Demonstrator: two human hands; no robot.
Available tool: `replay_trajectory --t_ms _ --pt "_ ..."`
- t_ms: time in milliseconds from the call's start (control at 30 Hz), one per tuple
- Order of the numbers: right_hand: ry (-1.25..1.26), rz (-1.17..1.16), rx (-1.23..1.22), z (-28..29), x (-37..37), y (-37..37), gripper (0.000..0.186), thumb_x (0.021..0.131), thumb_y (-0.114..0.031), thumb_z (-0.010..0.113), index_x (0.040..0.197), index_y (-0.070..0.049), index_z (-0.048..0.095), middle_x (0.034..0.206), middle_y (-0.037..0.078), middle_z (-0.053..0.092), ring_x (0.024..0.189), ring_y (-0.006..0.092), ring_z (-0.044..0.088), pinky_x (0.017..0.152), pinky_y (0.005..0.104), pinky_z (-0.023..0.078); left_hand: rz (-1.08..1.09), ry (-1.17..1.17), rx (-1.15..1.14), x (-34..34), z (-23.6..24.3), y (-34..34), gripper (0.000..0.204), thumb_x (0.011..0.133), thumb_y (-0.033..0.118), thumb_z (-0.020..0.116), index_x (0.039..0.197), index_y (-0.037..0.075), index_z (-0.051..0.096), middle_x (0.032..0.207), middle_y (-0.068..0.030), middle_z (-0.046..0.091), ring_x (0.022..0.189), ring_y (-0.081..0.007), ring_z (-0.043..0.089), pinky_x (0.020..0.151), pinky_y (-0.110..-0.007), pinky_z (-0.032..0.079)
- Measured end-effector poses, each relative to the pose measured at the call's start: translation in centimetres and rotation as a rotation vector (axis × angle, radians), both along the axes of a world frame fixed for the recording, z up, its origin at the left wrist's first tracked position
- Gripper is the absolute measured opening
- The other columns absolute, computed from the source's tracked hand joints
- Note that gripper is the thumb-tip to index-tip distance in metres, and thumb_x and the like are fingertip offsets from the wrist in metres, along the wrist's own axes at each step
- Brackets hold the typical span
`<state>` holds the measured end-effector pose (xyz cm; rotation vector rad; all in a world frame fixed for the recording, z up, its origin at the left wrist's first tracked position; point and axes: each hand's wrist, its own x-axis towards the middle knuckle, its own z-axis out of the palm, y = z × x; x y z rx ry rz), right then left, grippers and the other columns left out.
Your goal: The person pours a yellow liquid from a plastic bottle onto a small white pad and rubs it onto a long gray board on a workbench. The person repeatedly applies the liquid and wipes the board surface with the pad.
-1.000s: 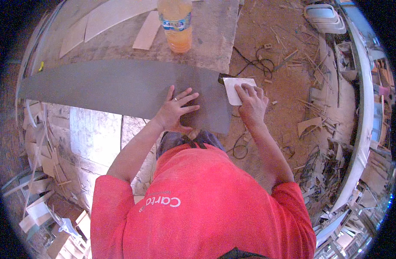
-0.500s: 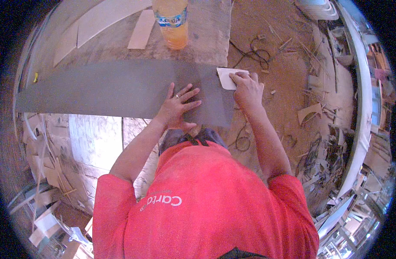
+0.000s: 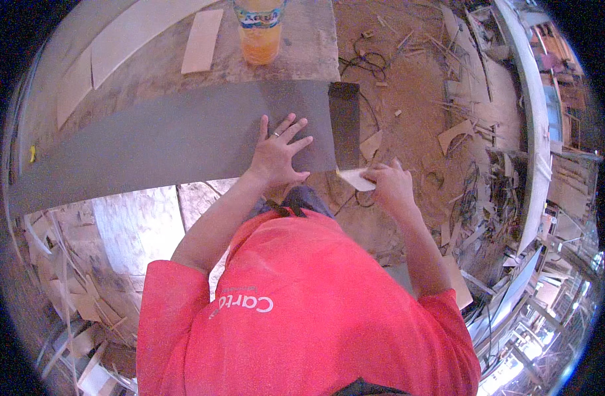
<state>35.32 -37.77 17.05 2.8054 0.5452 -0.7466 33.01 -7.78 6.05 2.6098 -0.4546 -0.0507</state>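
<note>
A long grey sheet [image 3: 183, 125] lies across the table. Fingers spread, my left hand [image 3: 279, 153] rests flat on it near its right end. My right hand [image 3: 391, 188] pinches a white flat scraper [image 3: 356, 179], held at the near right corner of the sheet, past the table edge. A darker strip [image 3: 344, 125] runs down from the sheet's right end, bent over the edge. Whether the scraper touches the sheet I cannot tell.
A bottle of orange drink [image 3: 259, 39] stands on the table behind the sheet, beside a pale wooden strip [image 3: 202, 41]. A small yellow object [image 3: 32, 154] lies at the far left. Black cable [image 3: 368, 59] and wood scraps [image 3: 456, 136] litter the floor at right.
My right hand has drawn the scraper from the far right corner toward me. The sheet's right end now shows bent down as a dark strip. My left hand stays on the sheet.
</note>
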Motion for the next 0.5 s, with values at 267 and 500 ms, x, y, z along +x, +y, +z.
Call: replay_trajectory --t_ms 267,500 --pt "0.096 -0.310 0.734 2.8 3.0 0.2 0.049 0.081 0.004 0.063 0.124 -0.015 0.079 0.134 0.005 0.073 0.125 0.0339 0.064 0.109 0.0452 0.050 -0.061 0.029 0.064 -0.1 0.1 0.6 0.096 0.064 0.066 0.088 0.149 0.028 0.064 0.175 -0.0070 0.032 0.164 -0.0279 0.021 0.128 -0.071 -0.004" --pt "-0.443 -0.025 0.455 -5.4 7.8 8.4 0.062 0.081 -0.001 0.066 0.140 -0.022 0.070 0.143 0.001 0.065 0.131 0.0321 0.056 0.104 0.0501 0.047 0.001 0.036 0.106 -2.5 0.2 6.2 0.097 0.065 0.067 0.089 0.151 0.031 0.061 0.177 -0.0102 0.026 0.165 -0.0320 0.018 0.127 -0.073 -0.001"
